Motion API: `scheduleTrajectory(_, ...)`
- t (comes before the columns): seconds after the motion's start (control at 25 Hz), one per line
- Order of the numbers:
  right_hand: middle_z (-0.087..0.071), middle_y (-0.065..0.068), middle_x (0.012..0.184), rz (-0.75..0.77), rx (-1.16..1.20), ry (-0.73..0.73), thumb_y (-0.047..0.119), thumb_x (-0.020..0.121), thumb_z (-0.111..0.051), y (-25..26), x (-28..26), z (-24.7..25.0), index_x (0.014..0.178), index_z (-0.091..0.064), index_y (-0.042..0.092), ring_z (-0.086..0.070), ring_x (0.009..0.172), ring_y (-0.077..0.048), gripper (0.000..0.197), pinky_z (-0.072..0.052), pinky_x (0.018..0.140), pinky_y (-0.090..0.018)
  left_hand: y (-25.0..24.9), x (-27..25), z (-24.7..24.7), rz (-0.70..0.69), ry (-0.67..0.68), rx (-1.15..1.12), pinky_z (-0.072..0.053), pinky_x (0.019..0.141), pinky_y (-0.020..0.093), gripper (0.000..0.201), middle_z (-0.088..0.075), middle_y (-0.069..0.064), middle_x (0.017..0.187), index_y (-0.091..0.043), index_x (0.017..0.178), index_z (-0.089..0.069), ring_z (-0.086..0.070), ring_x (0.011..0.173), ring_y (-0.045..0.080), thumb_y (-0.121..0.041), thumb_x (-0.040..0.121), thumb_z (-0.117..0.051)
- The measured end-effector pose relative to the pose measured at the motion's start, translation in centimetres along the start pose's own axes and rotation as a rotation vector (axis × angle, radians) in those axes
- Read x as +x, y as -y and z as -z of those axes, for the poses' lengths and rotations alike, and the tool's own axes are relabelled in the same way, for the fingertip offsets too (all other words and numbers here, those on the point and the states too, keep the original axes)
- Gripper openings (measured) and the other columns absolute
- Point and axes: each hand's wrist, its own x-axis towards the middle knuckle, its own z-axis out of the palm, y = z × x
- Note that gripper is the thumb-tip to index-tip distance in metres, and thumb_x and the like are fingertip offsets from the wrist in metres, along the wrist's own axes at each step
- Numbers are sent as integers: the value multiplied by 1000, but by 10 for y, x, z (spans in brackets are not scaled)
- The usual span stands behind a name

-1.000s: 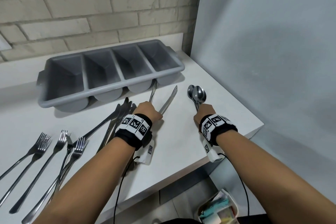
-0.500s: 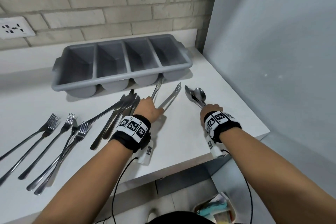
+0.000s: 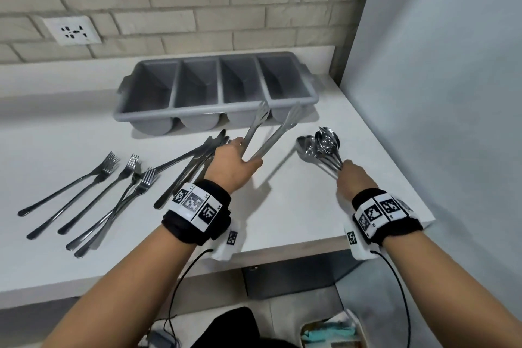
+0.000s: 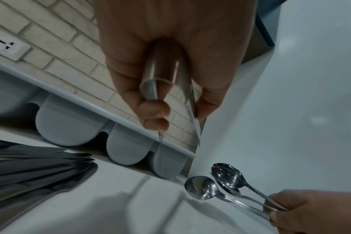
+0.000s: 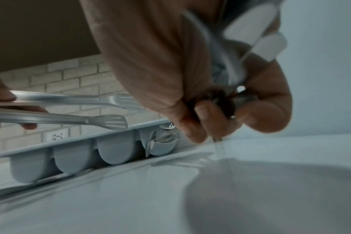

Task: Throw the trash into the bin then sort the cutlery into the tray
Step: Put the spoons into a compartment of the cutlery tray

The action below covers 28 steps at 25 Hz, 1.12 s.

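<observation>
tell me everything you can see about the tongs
The tongs look like brushed steel: two long channel-shaped arms joined at a rounded hinge end, each ending in a flat, slotted, scalloped tip. The left hand grips them near the hinge, fingers curled round one arm and the thumb on the other. The arms are spread apart. They are held off the white counter, tips pointing at the grey tray, in front of its right-hand compartments. Nothing else touches them.
</observation>
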Motion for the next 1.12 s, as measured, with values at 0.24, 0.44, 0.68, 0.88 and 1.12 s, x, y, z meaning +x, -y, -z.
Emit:
scheduleTrajectory(0.24,-60,-28,113,175,191,-107,7,96,-35,54,-16,18,111,-48,-6,-58,103,-40,24,-39,74,-34,12,20,47,-15,-169,-285,-54,81,35,52,-66,13,109,-16,135,-43,-65,89,29,-24,86,-59)
scheduleTrajectory(0.44,-55,-10,83,321,385,-95,12,98,-38,150,-2,25,103,-56,4,-50,85,-23,20,-36,73,-29,49,63,103,89,-171,-461,-44,39,22,49,-57,6,98,-20,139,-35,-60,62,16,-23,91,-47)
scheduleTrajectory(0.68,-54,-10,93,353,361,-35,17,95,-45,266,37,11,91,-54,8,-50,86,-21,13,-36,75,-26,106,144,164,191,-149,-553,-43,37,14,48,-52,0,73,-22,139,-34,-57,34,5,-15,92,-41)
scheduleTrajectory(0.88,-53,-14,88,269,306,82,10,88,-55,345,78,-8,103,-61,-2,-51,81,-22,20,-39,71,-27,147,198,176,215,-118,-471,-51,62,26,45,-60,12,87,-17,137,-45,-57,61,23,-16,91,-46)
scheduleTrajectory(1.12,-48,-1,66,184,287,236,6,92,-46,380,103,-27,75,-54,12,-45,54,-9,20,-38,30,-7,163,226,169,177,-20,-151,-38,105,25,55,-52,9,141,-23,145,-35,-52,126,28,-21,92,-49)
